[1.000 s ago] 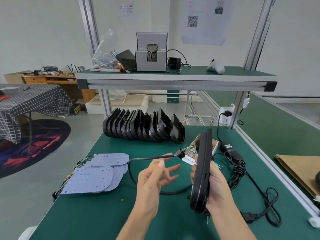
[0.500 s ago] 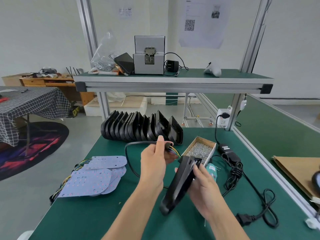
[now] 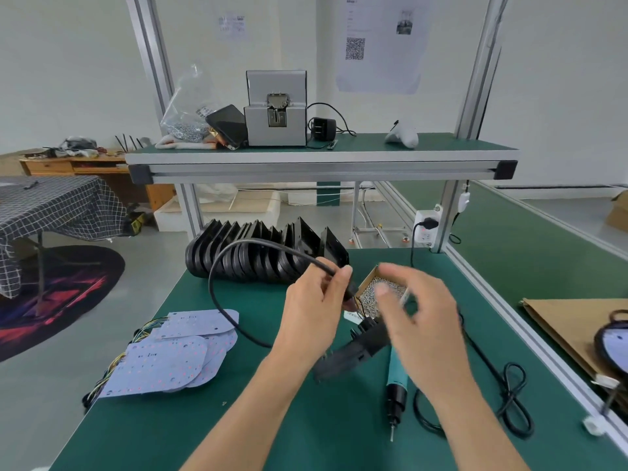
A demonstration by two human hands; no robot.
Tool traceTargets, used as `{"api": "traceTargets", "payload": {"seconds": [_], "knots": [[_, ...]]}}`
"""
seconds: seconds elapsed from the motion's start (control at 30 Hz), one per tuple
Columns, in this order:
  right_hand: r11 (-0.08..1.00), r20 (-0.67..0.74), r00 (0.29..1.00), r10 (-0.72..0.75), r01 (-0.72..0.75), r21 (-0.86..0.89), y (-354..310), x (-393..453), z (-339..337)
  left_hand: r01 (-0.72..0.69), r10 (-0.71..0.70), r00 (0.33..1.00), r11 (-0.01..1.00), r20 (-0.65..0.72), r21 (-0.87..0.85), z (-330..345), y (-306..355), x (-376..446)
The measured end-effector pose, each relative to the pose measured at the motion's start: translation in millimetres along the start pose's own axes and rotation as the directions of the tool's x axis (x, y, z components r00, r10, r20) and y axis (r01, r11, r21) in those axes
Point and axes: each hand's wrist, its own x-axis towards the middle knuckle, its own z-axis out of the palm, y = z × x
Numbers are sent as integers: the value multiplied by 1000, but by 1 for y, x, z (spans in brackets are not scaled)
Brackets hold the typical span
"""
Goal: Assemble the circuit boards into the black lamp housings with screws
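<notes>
Fingers of left hand (image 3: 314,309) curled round the end of black cable (image 3: 217,266), pinching it just where the coloured wire leads emerge; fingers of right hand (image 3: 416,321) too blurred to tell whether clenched, loose or holding anything. From nine o'clock across: circuit boards (image 3: 159,362) stacked flat with coloured wires trailing off the bench edge; cable looping up and over toward eleven o'clock; row of spare black lamp housings (image 3: 258,256) standing on edge at twelve. At centre, one lamp housing (image 3: 353,351) tilted on the green bench (image 3: 238,430), partly hidden beneath both hands, whether touched by either cannot be told. Box of screws (image 3: 380,290) just beyond it at one o'clock; electric screwdriver (image 3: 396,385) lying at five o'clock beside a coiled power cord (image 3: 509,402). Likely step: feeding cable leads through the housing before any board goes in. Best done holding close to the lead ends, steadying the housing against the bench, keeping the slack loop clear of the screw box, avoiding kinks in thin wires.
</notes>
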Motion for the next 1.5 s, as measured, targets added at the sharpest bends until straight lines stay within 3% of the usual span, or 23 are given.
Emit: {"api": "traceTargets", "payload": {"seconds": [0.07,0.13,0.2,0.33,0.67,0.83,1.27,1.5], "knots": [[996,268,961,-65,81,-48,-10,8,4,11,-12,999,999,41,44,1,0,0],[999,370,928,-51,40,37,-13,14,8,86,-87,993,996,80,10,-2,3,2],[997,358,931,-64,43,66,-10,17,11,156,-155,982,988,107,-3,-7,6,3],[986,344,939,-12,-46,161,-5,13,21,72,-82,996,977,44,202,-11,7,6],[953,446,886,125,-232,193,-6,23,23,30,-39,998,982,45,188,-11,20,5],[963,459,876,148,-234,137,-2,15,22,29,-27,999,995,-20,95,-7,22,1],[980,417,893,169,-106,-170,4,-4,15,-28,30,999,996,-23,86,-7,13,-6],[973,449,878,168,-74,-219,13,-6,16,-37,39,999,999,-34,38,-8,14,-11]]}}
